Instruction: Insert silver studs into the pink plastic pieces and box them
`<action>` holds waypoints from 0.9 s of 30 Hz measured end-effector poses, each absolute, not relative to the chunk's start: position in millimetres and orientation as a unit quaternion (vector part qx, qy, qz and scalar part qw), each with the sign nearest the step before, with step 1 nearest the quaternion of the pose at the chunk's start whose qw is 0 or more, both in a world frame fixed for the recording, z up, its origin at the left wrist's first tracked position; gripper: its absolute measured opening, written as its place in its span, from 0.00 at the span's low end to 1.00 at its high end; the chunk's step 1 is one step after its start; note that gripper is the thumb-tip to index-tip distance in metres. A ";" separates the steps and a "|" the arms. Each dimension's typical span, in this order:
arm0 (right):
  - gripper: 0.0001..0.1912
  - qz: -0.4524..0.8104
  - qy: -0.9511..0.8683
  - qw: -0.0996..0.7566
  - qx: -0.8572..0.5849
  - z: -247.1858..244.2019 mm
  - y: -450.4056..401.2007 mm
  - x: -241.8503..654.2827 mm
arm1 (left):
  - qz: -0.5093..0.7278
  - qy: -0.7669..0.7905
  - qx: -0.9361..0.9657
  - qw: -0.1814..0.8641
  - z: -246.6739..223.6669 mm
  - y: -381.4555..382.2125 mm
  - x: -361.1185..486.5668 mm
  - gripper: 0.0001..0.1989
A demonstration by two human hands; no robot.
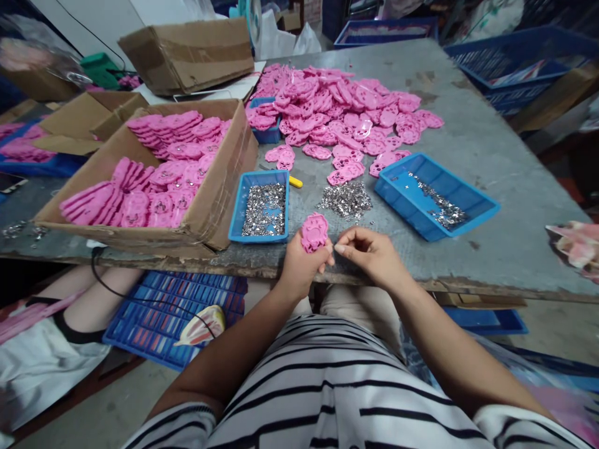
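Note:
A pink plastic piece (314, 232) stands up in my left hand (303, 262), whose fingers are wrapped round its lower part. Just to the right, my right hand (372, 254) is pinched at the fingertips close to the piece; what it holds, if anything, is too small to name. Beyond the hands lies a loose pile of small silvery metal parts (347, 201). More such parts are in a blue tray (233, 215) at the left and in a larger blue tray (421, 218) at the right.
A cardboard box (219, 193) full of pink pieces stands on the left of the grey table (519, 231). A heap of pink pieces (327, 106) covers the table's far part. A yellow-handled tool (296, 182) lies beside the left tray. Another person's legs (88, 299) show at lower left.

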State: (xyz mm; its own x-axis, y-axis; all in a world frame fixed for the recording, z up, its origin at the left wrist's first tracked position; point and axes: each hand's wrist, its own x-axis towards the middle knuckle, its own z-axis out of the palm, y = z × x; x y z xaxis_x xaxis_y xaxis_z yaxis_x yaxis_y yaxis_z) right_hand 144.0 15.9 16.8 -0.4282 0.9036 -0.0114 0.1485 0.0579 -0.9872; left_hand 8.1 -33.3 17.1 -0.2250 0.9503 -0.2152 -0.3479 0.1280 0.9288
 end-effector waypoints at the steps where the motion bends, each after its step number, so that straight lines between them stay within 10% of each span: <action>1: 0.17 0.552 -0.641 0.337 -0.414 17.8 15.6 143.3 | 0.589 0.516 0.298 0.546 16.2 -33.5 8.3 0.10; 27: 0.09 0.524 -0.582 0.473 -0.404 18.0 -1.5 124.4 | 0.653 0.312 0.263 0.638 17.2 -43.2 -7.2 0.32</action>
